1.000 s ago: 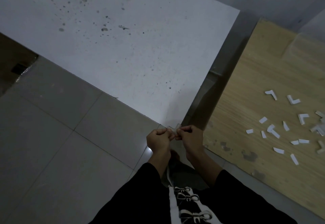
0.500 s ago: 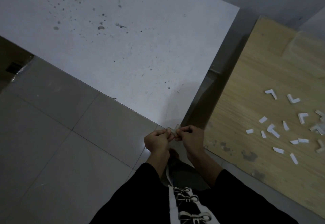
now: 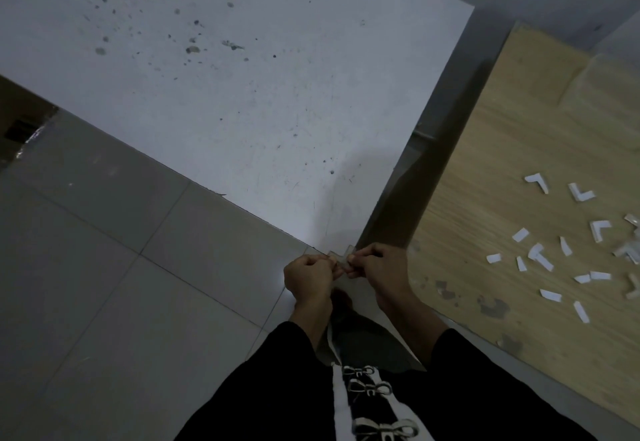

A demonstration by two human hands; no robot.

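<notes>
view: single head cam, wide-angle, worn by the person.
facing: forward and steeply down, past the chest to the floor [image 3: 104, 284].
near: left hand [image 3: 308, 278] and right hand [image 3: 381, 272] close under the lens at low centre, both pinching a small piece [image 3: 346, 253]; sleeves [image 3: 259, 388] fill the bottom edge.
mid: white board [image 3: 242, 94] runs from the hands up-left to the frame top.
right: wood board [image 3: 502, 198] with paper bits [image 3: 540, 260], cropped by the right edge.
tilt: board edges and tile joints all run diagonally.
</notes>
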